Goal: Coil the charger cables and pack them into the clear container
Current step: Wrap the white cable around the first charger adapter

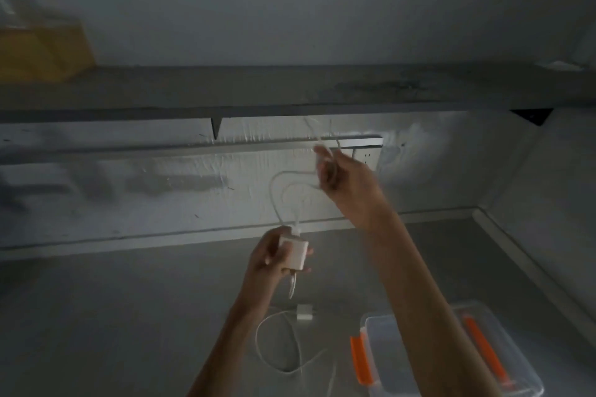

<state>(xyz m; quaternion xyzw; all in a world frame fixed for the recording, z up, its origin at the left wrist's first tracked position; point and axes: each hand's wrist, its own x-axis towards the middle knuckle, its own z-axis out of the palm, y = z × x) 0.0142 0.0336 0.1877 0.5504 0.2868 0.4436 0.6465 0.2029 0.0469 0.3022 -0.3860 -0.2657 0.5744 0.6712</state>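
My left hand (274, 256) grips a white charger block (294, 251) above the counter. Its white cable (278, 190) loops upward to my right hand (342, 176), which is raised near the wall and pinches the cable, blurred by motion. On the counter below lies a second white charger (304, 312) with its loose cable (280, 345) spread in a loop. The clear container (383, 338) with orange latches sits at the lower right, partly hidden behind my right forearm.
A grey counter (129, 316) runs under a long shelf (290, 87). A wall socket plate (367, 151) sits behind my right hand. A yellow object (42, 51) rests on the shelf at the far left. A wall closes the right side.
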